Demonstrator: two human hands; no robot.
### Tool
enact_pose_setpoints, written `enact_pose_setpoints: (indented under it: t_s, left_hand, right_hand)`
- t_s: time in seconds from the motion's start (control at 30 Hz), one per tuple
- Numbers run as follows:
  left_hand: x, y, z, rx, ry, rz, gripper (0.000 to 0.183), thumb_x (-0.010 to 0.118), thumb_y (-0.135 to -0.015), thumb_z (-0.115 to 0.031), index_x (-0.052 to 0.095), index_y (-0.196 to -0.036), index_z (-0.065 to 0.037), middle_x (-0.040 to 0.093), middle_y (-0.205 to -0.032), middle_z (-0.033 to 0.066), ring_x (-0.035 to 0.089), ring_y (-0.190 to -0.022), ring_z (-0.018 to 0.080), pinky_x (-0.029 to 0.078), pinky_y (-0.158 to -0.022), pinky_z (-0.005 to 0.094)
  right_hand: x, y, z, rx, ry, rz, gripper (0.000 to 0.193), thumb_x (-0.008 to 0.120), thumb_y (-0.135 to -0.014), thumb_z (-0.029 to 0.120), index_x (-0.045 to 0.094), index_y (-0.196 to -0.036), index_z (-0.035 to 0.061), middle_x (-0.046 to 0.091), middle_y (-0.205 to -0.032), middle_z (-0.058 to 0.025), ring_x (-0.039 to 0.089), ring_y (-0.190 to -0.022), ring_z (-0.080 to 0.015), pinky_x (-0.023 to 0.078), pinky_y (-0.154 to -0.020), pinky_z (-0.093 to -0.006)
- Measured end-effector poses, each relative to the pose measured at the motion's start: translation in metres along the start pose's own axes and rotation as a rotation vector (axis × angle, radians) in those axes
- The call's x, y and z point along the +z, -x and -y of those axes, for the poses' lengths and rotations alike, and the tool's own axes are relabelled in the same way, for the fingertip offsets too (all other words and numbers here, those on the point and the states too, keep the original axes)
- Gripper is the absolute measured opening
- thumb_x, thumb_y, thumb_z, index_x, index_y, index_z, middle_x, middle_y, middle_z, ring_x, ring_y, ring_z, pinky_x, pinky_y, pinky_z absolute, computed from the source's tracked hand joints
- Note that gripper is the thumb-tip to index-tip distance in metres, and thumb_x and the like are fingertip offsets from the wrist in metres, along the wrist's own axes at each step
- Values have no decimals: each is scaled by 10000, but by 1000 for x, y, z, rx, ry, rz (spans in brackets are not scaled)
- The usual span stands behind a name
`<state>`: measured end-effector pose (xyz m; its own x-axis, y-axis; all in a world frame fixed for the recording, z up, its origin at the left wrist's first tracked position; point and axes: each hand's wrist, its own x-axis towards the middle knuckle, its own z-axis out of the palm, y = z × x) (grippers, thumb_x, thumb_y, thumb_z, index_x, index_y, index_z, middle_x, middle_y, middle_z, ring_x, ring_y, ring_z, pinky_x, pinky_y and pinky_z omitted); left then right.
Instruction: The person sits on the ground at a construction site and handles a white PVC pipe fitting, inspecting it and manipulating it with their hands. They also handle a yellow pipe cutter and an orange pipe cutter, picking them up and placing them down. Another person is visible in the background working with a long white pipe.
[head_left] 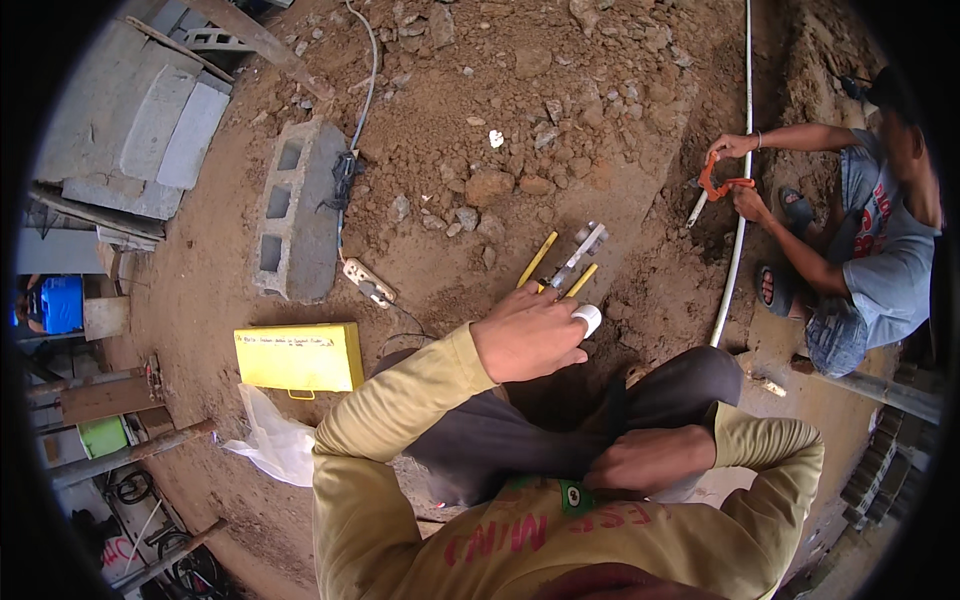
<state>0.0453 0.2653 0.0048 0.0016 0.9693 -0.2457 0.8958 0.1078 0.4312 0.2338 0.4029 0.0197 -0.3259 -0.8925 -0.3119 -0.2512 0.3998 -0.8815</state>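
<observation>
My left hand point(528, 335) reaches out over my lap, fingers curled, with a white round pipe fitting point(588, 320) between its thumb and fingers. Just beyond it on the soil stands a pipe welding tool point(575, 262) with a metal heating head and yellow legs; whether my fingertips touch it I cannot tell. My right hand point(645, 460) lies low against my lap, its fingers mostly hidden. At the right a co-worker crouches, gripping an orange pipe cutter point(712, 180) close to the end of a white pipe point(697, 208).
Left of me lie a yellow metal case point(298, 358) and a clear plastic bag point(272, 437). Farther off are a power strip point(369, 282) with cords and a hollow concrete block point(298, 210). A long white pipe point(738, 240) runs along the right. Rocks and loose soil cover the far ground.
</observation>
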Motion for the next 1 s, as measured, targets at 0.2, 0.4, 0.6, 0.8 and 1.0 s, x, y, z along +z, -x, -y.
enact_pose_setpoints:
  t_s: [0.2,0.4,0.6,0.8,1.0]
  left_hand:
    - [2,2,5,-19,49,-31,353,681,-855,-366,646,-904,-18,643,-967,121,631,-1004,310,454,-866,446]
    - [25,-19,23,97,121,-59,385,718,-793,-374,677,-842,6,686,-825,170,662,-891,381,475,-799,500]
    - [18,-11,24,76,103,-18,426,694,-809,-404,705,-914,9,700,-883,209,662,-932,403,500,-837,499]
    - [14,-11,28,92,90,-63,384,715,-792,-382,695,-846,-3,698,-852,188,669,-905,390,508,-797,494]
    - [22,-22,29,115,30,-85,393,704,-801,-397,708,-879,-12,699,-884,194,663,-933,389,502,-836,480]
  right_hand:
    - [94,-2,-31,118,-260,-91,447,511,-892,125,491,-1318,-11,606,-1187,-238,612,-1070,-361,506,-869,-459]
    - [60,5,-55,341,-395,-286,491,522,-892,130,465,-1360,-7,570,-1277,-217,587,-1130,-322,495,-904,-433]
    - [-46,36,-60,557,-102,-638,501,532,-898,127,449,-1374,-3,545,-1306,-206,565,-1153,-303,481,-927,-416]
    - [-120,95,-75,672,187,-1163,512,541,-903,124,432,-1388,0,520,-1335,-195,543,-1176,-283,468,-950,-400]
    - [-145,82,-113,623,295,-1249,524,551,-909,122,416,-1402,4,496,-1364,-183,521,-1200,-264,454,-972,-383]
